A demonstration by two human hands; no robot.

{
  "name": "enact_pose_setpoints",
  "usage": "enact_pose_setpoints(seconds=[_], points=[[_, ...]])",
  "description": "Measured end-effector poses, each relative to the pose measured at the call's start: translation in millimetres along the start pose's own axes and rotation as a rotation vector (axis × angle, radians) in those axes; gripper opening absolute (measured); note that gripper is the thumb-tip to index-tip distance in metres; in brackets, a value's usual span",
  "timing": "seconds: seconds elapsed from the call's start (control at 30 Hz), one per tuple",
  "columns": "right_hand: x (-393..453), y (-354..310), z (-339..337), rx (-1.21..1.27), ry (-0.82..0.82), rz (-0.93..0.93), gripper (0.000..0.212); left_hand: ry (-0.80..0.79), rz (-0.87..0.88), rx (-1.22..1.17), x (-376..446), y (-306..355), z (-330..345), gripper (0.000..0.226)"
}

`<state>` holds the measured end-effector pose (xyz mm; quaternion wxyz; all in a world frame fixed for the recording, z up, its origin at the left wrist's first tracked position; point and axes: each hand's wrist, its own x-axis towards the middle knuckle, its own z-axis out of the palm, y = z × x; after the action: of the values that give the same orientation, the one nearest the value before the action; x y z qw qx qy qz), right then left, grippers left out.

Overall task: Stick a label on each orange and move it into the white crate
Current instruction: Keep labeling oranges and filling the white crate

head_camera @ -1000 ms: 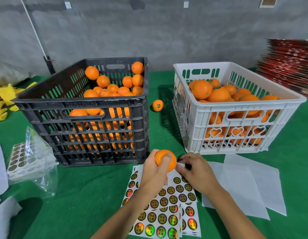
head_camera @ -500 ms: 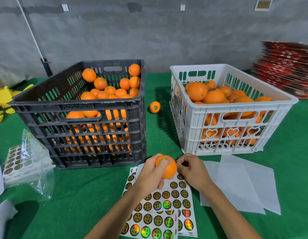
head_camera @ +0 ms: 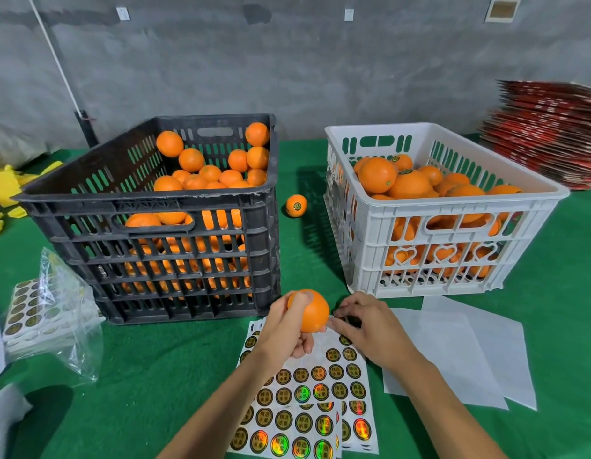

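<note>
sticker sheet (head_camera: 307, 402) | round labels | text: 精选水果

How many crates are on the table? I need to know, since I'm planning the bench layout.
2. The black crate stands on the left, the white crate on the right, both holding oranges, with a loose orange on the cloth between them. None looks hidden.

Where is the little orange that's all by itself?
The lone orange sits on the green table, in the gap between the black crate and the white crate, toward their far ends.

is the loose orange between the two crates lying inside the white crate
No, the loose orange sits on the green table between the black crate and the white crate.
</note>
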<state>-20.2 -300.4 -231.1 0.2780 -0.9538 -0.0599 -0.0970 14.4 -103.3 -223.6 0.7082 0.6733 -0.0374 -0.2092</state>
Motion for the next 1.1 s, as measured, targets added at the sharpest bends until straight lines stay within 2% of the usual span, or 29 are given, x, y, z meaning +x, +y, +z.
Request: enact_pose_setpoints(seconds=[0.37, 0.43, 0.53, 0.63, 0.73, 0.87, 1.03, 1.1], points=[[4, -2, 5, -0.023, 0.029, 0.028, 0.026, -0.001, 0.007, -0.035, -1, -1, 0, 0.062], [4, -1, 4, -0.020, 0.034, 0.036, 0.031, -0.001, 0.005, -0.037, -1, -2, 0, 0.063], [2, 0, 2, -0.024, 0.020, 0.060, 0.053, -0.010, 0.008, -0.027, 0, -3, -1, 0.062], [1, 0, 0, -0.136, 0.013, 0.017, 0.058, -0.011, 0.017, -0.020, 0, -4, -1, 0.057], [1, -1, -2, -0.217, 0.013, -0.023, 0.056, -0.009, 0.030, -0.020, 1, -6, -2, 0.054], [2, -3, 0, -0.235, -0.005, -0.031, 0.048, 0.008, 0.031, -0.023, 2, -7, -2, 0.064], [0, -2, 8, 0.099, 0.093, 0.090, 0.025, 0.005, 0.038, -0.036, 2, -7, -3, 0.074], [0, 0, 8, 0.102, 0.097, 0.090, 0.022, 0.000, 0.035, -0.039, 2, -8, -4, 0.078]])
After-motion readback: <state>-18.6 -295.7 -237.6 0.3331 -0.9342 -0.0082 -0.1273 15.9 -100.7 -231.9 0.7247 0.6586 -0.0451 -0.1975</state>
